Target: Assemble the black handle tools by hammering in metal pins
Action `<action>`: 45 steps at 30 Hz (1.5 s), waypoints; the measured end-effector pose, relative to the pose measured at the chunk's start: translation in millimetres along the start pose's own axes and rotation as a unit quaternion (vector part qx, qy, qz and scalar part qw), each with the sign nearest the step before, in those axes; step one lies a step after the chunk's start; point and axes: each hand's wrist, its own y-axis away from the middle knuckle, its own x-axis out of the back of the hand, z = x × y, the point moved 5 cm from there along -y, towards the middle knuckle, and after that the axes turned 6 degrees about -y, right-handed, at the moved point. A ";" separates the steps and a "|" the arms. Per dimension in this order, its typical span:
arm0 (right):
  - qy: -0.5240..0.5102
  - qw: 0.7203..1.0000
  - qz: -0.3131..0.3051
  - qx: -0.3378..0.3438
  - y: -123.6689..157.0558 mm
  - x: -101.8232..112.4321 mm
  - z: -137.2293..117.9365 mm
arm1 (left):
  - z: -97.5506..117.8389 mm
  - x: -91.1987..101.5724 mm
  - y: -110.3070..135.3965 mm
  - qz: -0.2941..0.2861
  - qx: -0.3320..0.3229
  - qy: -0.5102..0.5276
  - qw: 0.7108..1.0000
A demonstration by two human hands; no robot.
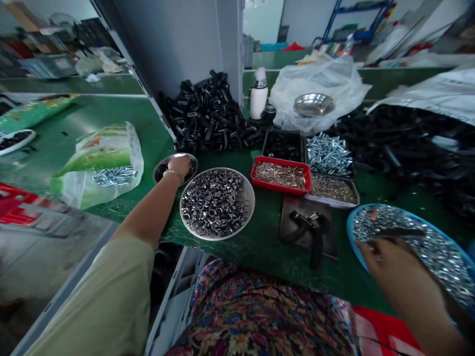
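My left hand [180, 165] reaches down into a small metal bowl [159, 178] of dark parts; its fingertips are hidden. At the near edge of a blue basin [351, 232] filled with small shiny metal parts, my right hand [389, 254] is closed with a small metal piece [376, 252] at its fingertips, somewhat blurred. A dark elongated piece [403, 231] lies just beyond that hand, over the basin. Between my hands, a black plastic assembly with arms [317, 232] rests on a dark square plate [289, 212]. Nearer my left arm stands a round white tray [189, 232] of metal rings.
A red tray [256, 178] of pins adjoins boxes of silver screws [328, 153] and small fasteners [332, 189]. Black parts are heaped behind [208, 111] and at right [408, 143]. A white thermos [259, 96] stands at the back; a plastic bag [111, 143] with bolts lies left.
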 end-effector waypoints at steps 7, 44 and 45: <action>-0.014 0.994 -0.056 -0.096 -7.9 -60.4 -51.0 | 12.2 -0.5 0.9 -0.022 0.005 0.051 0.998; -0.068 0.992 -0.109 0.004 35.4 -10.2 -85.5 | 188.3 -162.3 297.9 -0.427 -0.103 0.356 0.824; -0.105 0.988 -0.108 0.025 30.7 -16.7 -96.7 | 193.7 -160.3 300.7 -0.413 -0.104 0.373 0.824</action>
